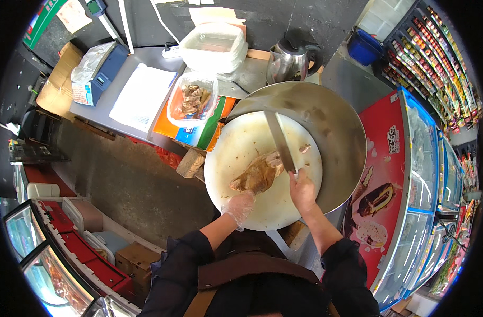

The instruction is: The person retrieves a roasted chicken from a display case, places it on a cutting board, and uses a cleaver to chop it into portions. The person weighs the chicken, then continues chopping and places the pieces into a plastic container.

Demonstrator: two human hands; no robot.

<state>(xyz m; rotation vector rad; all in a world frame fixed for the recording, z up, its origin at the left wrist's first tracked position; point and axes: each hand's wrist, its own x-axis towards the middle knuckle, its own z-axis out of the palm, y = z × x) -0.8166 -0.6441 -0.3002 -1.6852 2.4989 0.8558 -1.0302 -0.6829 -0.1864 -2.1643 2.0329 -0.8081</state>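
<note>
A chunk of brown cooked meat (pixel 257 173) lies on a round white cutting board (pixel 228 153), its paler end pointing away to the right. My left hand (pixel 240 207), in a clear plastic glove, holds the meat by its near left end. In my bare right hand (pixel 303 191) is the handle of a cleaver (pixel 280 138), whose blade stretches away over the board beside the meat's far end. A small scrap of meat (pixel 305 149) lies just right of the blade. Beyond the board on the left, a clear plastic tub (pixel 178 113) holds several cut meat pieces (pixel 194 100).
A wide steel basin (pixel 343 142) sits under and behind the board's right side. Behind stand a steel kettle (pixel 286 61) and a bag-lined container (pixel 212 47). A blue scale (pixel 100 74) is at far left; a red freezer (pixel 381 158) flanks the right.
</note>
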